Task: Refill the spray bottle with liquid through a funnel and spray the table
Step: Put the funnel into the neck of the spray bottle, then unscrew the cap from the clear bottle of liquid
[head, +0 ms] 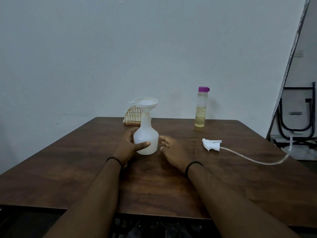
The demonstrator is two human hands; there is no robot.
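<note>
a white translucent spray bottle [146, 140] is standing upright near the middle of the dark wooden desk [68, 169], its head removed, and a white funnel [145, 103] is sitting in its neck with the wide mouth facing up; how much liquid the bottle is holding cannot be told through the cloudy plastic. the left hand [127, 146] is wrapping around the bottle's lower body from the left, its grip closing on it with the thumb lying across the front and the fingers curling behind. the right hand [173, 152] is hovering just beside the bottle on its right, fingers loosely bent and blurred, its grip holding nothing. a black band is showing on each wrist. farther back and to the right, a clear bottle with a purple cap [201, 107] is standing upright and capped, holding pale yellow liquid to roughly half its height. the white trigger sprayer head [211, 144] is lying on its side on the desk to the right of the hands, its clear dip tube [257, 160] trailing toward the desk's right edge. behind the spray bottle, a small yellow wire holder [133, 115] is standing at the far edge of the desk.
</note>
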